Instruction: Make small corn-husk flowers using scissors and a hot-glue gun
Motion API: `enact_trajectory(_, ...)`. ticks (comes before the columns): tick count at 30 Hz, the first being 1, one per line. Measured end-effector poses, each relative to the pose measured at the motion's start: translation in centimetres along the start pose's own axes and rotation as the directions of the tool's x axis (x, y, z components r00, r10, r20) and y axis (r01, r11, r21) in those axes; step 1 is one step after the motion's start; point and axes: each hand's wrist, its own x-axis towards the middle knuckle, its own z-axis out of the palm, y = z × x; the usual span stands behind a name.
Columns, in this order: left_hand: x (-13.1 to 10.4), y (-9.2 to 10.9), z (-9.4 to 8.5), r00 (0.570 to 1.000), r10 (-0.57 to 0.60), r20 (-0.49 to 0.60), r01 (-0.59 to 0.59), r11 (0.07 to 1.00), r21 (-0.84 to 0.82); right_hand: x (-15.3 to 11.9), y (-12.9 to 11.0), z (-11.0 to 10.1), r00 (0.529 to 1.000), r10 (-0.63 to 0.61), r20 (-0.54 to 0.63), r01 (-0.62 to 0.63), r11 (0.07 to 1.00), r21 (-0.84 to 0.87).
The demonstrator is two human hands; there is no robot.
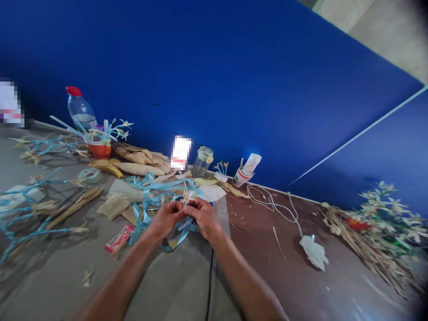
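Note:
My left hand (169,218) and my right hand (204,217) meet at the middle of the table, fingers pinched together. A small pale flower (187,195), which looks made of dried husk, sticks up from between their fingertips. Its lower end is hidden by my fingers. Light blue ribbon (146,198) lies in loops behind, beside and under the hands. Left of them are pale flat husk pieces (115,207) and a red packet (119,238). Just beyond my right hand lies a white sheet (214,193).
At the back stand a red-capped bottle (81,109), a red cup (99,150), a lidded jar (203,161) and a white cup (240,177). Blue-stemmed husk flowers (30,232) spread left, near a tape roll (89,175). Rightward lie a white cable (272,205) and white flowers (396,209).

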Motion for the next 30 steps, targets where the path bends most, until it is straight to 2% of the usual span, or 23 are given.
enact_trajectory(3, 0.0, 0.1, 0.1, 1.0, 0.01, -0.011, -0.01, 1.0, 0.016, -0.1, 0.1, 0.1, 0.998, -0.057, -0.015, 0.057, 0.997, -0.045)
enact_trajectory(8, -0.3, 0.5, 0.3, 1.0, 0.021, -0.017, -0.02, 0.999, 0.042, -0.3, 0.0, 0.1, 0.998, -0.063, -0.026, 0.06, 0.994, -0.093)
enact_trajectory(11, -0.3, 0.5, 0.2, 0.999, 0.044, -0.028, -0.043, 0.998, 0.042, -0.2, 0.0, -0.1, 0.988, -0.144, -0.049, 0.134, 0.977, -0.164)
enact_trajectory(16, -0.1, 0.3, -0.1, 0.984, 0.081, -0.156, -0.071, 0.995, 0.071, -0.1, -0.2, -0.5, 0.93, -0.368, -0.014, 0.329, 0.846, -0.419)
enact_trajectory(20, -0.1, 0.1, -0.3, 0.969, 0.097, -0.227, -0.09, 0.995, 0.039, -0.2, -0.3, -0.6, 0.883, -0.469, 0.009, 0.405, 0.754, -0.518)
enact_trajectory(23, -0.1, 0.0, -0.5, 0.95, 0.09, -0.298, -0.094, 0.996, 0.001, -0.2, -0.2, -0.6, 0.882, -0.471, 0.009, 0.402, 0.741, -0.538)
enact_trajectory(27, 0.1, -0.1, -0.7, 0.925, 0.056, -0.376, -0.078, 0.996, -0.043, 0.1, -0.2, -0.7, 0.901, -0.433, -0.002, 0.368, 0.768, -0.524)
enact_trajectory(30, 0.2, -0.1, -0.6, 0.921, 0.078, -0.382, -0.089, 0.996, -0.012, 0.3, -0.4, -1.1, 0.908, -0.419, -0.022, 0.35, 0.786, -0.51)
